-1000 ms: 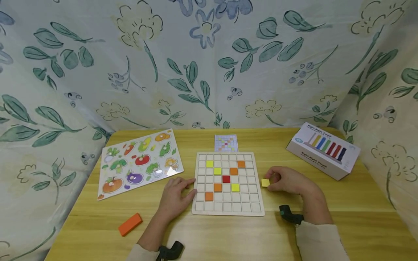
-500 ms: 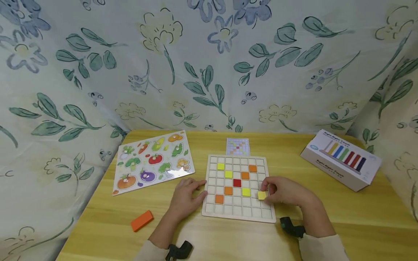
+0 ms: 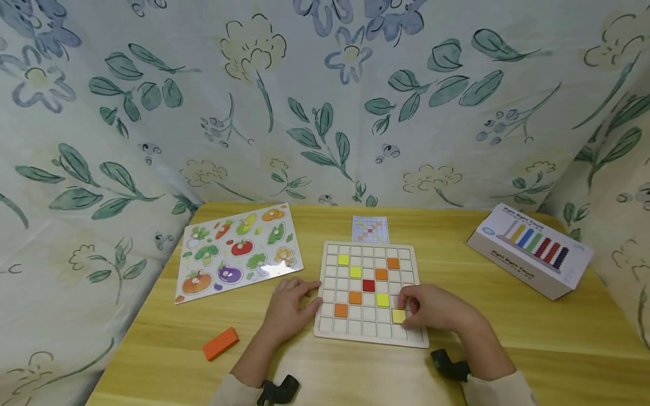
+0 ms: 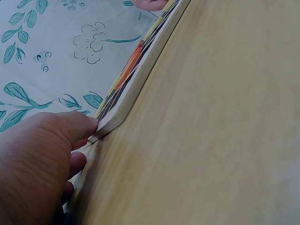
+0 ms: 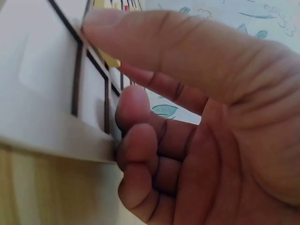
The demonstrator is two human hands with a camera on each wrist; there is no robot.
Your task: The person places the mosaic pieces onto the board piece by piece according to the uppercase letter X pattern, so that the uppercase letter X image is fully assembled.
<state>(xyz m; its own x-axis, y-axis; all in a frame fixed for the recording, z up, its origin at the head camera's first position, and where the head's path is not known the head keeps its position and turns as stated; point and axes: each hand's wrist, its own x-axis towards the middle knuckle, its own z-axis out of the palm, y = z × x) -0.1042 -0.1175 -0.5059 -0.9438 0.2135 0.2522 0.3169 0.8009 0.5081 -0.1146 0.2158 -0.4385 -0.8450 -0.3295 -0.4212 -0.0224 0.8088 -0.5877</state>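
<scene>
A square wooden grid board (image 3: pixel 369 312) lies on the table, with yellow and orange tiles and one red tile (image 3: pixel 368 285) set in crossing diagonals. My right hand (image 3: pixel 435 307) pinches a yellow tile (image 3: pixel 398 317) between thumb and index finger at a cell in the lower right. In the right wrist view the thumb covers most of this yellow tile (image 5: pixel 112 60), and the other fingers curl loosely below. On the left, my left hand (image 3: pixel 289 306) touches the board's edge with thumb and index fingertips. The left wrist view shows its thumb (image 4: pixel 82 125) against the board's side.
A small pattern card (image 3: pixel 369 229) lies just behind the board. To the left are a vegetable puzzle (image 3: pixel 264 248) and an orange block (image 3: pixel 220 343). A white box (image 3: pixel 530 248) with a picture of colored beads stands at the right rear. Floral cloth (image 3: pixel 325 113) hangs behind the table.
My right hand has carried the yellow tile from beside the board leftward onto its lower right cells. The left hand keeps its hold at the edge. The head view has shifted.
</scene>
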